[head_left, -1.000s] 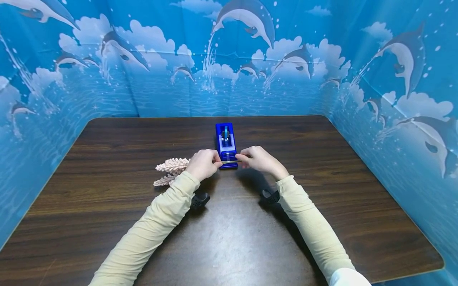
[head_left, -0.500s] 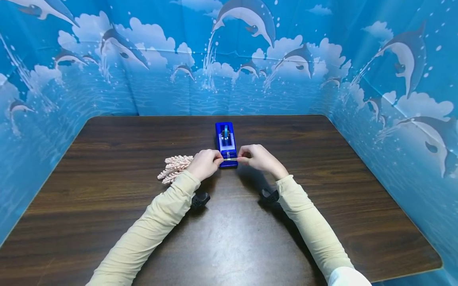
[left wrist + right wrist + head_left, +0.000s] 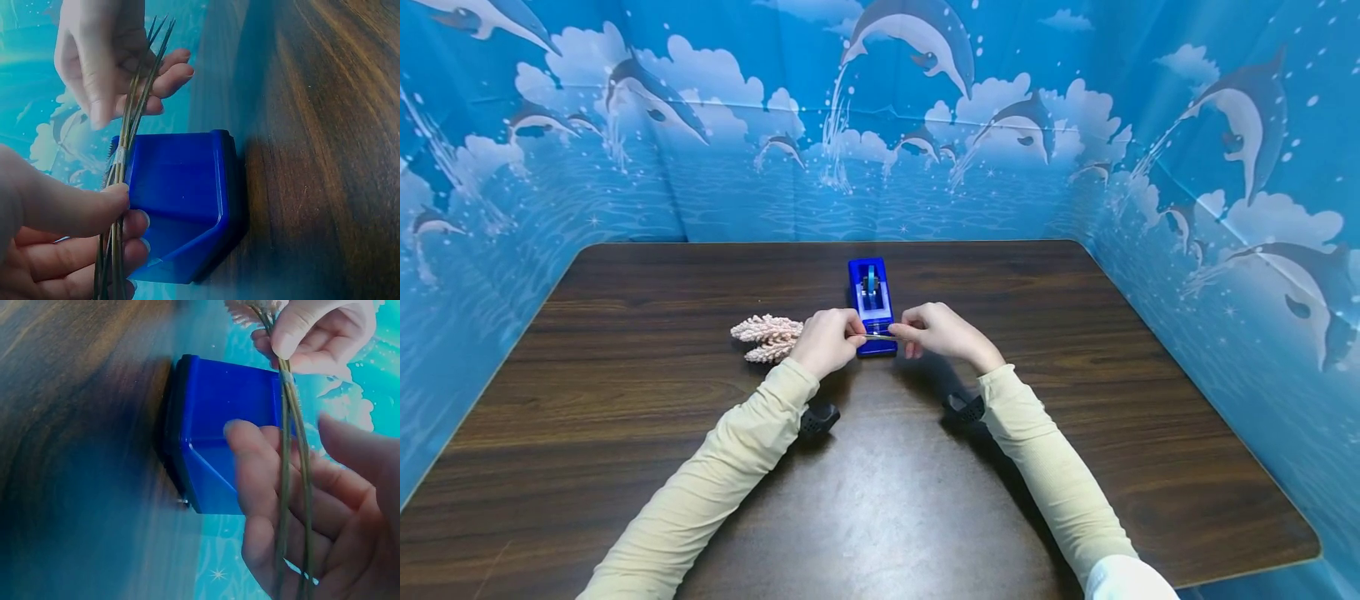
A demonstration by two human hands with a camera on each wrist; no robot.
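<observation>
A bundle of thin dried stems (image 3: 874, 336) with pale pink flower heads (image 3: 767, 337) stretches across the front of a blue tape dispenser (image 3: 872, 302) on the dark wooden table (image 3: 625, 375). My left hand (image 3: 848, 337) pinches the stems (image 3: 128, 144) near the flower end, thumb on top. My right hand (image 3: 901, 333) holds the bare stem ends (image 3: 290, 456) between thumb and fingers. A short strip of clear tape (image 3: 116, 159) wraps the stems between the two hands, just above the dispenser's cutter end. Both hands hover close together, the dispenser (image 3: 219, 425) right behind them.
Blue dolphin-print curtains (image 3: 880, 125) wall in the table at the back and both sides. Bare tabletop lies left, right and in front of the hands. Cream sleeves (image 3: 715, 483) and black wrist mounts (image 3: 818, 418) reach in from the near edge.
The flower heads have swung up and drawn closer together, as the bundle turned in my hands. Both hands stay at the dispenser's front, shifted only slightly.
</observation>
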